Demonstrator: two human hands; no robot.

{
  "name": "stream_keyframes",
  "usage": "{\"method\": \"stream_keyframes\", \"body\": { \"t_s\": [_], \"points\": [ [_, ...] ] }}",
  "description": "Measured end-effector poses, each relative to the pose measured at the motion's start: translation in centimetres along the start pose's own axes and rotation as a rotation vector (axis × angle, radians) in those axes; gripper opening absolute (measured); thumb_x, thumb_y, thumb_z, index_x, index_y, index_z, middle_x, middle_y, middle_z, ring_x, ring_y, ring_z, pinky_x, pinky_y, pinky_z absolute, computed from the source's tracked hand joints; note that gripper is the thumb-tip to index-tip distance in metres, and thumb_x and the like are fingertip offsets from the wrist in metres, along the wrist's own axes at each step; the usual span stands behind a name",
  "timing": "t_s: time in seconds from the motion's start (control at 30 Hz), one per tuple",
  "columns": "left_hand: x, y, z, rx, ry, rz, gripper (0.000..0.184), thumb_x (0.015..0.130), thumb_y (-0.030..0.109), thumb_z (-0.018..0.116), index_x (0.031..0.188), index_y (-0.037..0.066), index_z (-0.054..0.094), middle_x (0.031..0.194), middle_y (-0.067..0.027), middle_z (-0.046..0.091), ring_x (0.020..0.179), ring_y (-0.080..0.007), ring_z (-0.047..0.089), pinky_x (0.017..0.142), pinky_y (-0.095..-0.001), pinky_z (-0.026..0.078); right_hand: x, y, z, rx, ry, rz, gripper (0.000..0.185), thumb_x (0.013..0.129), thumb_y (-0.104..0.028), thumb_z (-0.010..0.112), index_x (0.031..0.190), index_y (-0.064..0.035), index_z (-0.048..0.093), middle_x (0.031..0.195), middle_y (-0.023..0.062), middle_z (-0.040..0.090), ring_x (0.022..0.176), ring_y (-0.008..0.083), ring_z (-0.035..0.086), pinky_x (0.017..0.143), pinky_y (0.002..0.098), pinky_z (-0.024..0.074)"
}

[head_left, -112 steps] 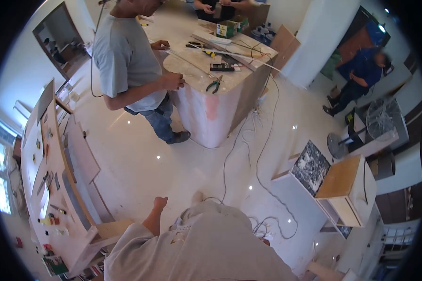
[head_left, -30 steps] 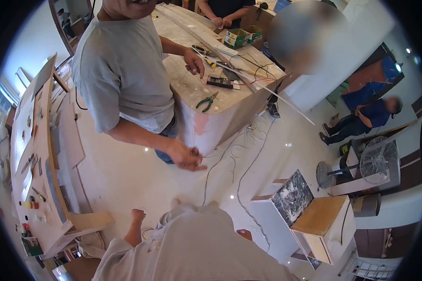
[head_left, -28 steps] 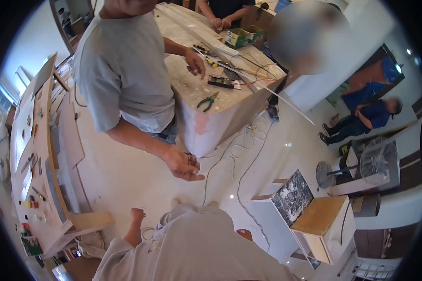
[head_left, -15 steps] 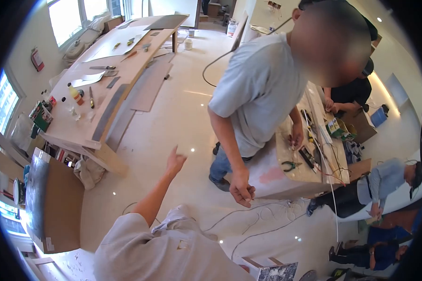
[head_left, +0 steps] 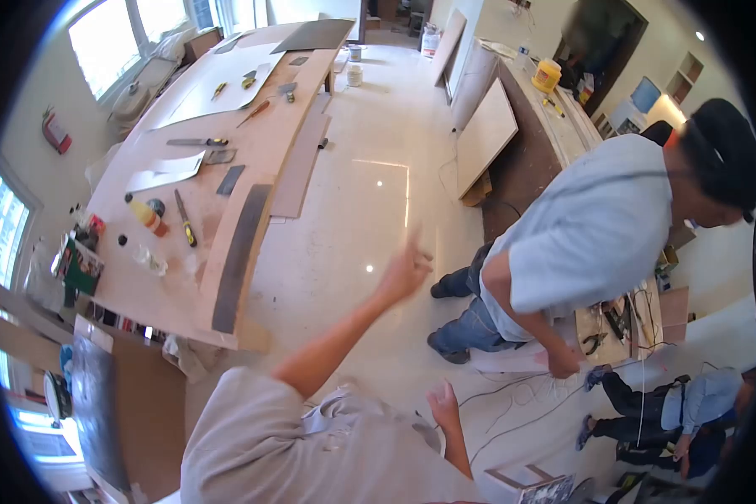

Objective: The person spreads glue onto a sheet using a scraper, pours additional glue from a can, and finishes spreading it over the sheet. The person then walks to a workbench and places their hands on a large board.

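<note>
My left hand reaches forward over the pale floor, index finger stretched out and the others loosely curled. Nothing shows in it, and motion blurs its edges. Lower down, my right hand is raised near my body with its fingers apart and no object in it. To the right of my left hand, a person in a grey-blue shirt bends towards a low work surface. Pliers lie on that surface. Left of my hands stands a long wooden table.
On the long table lie a handsaw, a yellow-black knife, a bottle and white sheets. Loose cables trail over the floor. A board leans against a counter at the right. Other people stand at far right.
My view has turned, and my left hand has moved right and upward. My right hand has come into view. The nearby person has turned away and moved to the right.
</note>
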State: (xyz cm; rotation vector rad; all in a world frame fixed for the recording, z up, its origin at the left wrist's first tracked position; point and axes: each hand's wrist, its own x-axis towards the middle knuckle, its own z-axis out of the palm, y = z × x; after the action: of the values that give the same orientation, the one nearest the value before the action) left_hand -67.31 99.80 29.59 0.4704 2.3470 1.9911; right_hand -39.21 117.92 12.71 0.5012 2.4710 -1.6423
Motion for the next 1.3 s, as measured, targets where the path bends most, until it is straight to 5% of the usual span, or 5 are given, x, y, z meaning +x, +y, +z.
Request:
{"method": "stream_keyframes", "body": {
  "t_s": [0.3,0.4,0.63,0.77,1.3],
  "points": [
    [7.9,9.8,-16.9,-0.152,0.164,0.307,0.058,0.092,0.028,0.041,0.140,0.000,0.026,0.146,-0.0191,0.025,0.137,-0.0300,0.019,0.112,-0.0412,0.014,18.7,-9.4,9.1,1.183,-0.118,0.787,0.082,0.089,-0.063,0.029,0.143,-0.0033,0.015,0.148,0.0145,0.022,0.137,0.0272,0.021,0.110,0.0465,0.0127],
    [6.1,-11.1,-12.8,0.987,-0.289,0.300,0.058,0.093,0.030,0.035,0.140,-0.003,0.025,0.145,-0.0191,0.027,0.138,-0.0331,0.017,0.112,-0.0442,0.012,30.7,-18.6,18.6,1.332,-0.532,0.519,0.073,0.090,-0.058,0.032,0.138,-0.0023,0.027,0.142,0.0147,0.032,0.131,0.0268,0.030,0.108,0.0431,0.0216],
    [12.2,-22.1,-23.6,0.264,-0.175,-0.854,0.049,0.094,0.031,0.045,0.124,-0.009,0.045,0.095,-0.0190,0.065,0.082,-0.0275,0.066,0.073,-0.0341,0.051,55.2,-56.0,4.6,0.954,-0.101,-1.056,0.041,0.098,-0.033,0.035,0.104,-0.0032,0.062,0.110,0.0114,0.062,0.103,0.0190,0.056,0.093,0.0340,0.0398],
    [27.6,-21.2,-25.3,-0.104,0.127,-0.893,0.042,0.092,0.023,0.049,0.121,-0.008,0.049,0.093,-0.0149,0.065,0.077,-0.0192,0.065,0.066,-0.0276,0.051,64.8,-61.3,9.9,0.158,-0.386,-0.982,0.018,0.088,-0.018,0.058,0.082,-0.0028,0.064,0.082,0.0105,0.067,0.072,0.0218,0.063,0.069,0.0320,0.0488],
    [104.7,-29.4,-32.7,0.530,-0.357,0.288,0.085,0.080,0.013,0.063,0.145,0.007,0.008,0.087,-0.0173,0.065,0.072,-0.0266,0.065,0.064,-0.0376,0.053,97.3,-27.4,9.7,-0.311,0.068,0.192,0.034,0.082,-0.030,0.055,0.105,-0.0060,0.062,0.097,0.0192,0.063,0.090,0.0336,0.060,0.077,0.0427,0.0478]
  ]
}}
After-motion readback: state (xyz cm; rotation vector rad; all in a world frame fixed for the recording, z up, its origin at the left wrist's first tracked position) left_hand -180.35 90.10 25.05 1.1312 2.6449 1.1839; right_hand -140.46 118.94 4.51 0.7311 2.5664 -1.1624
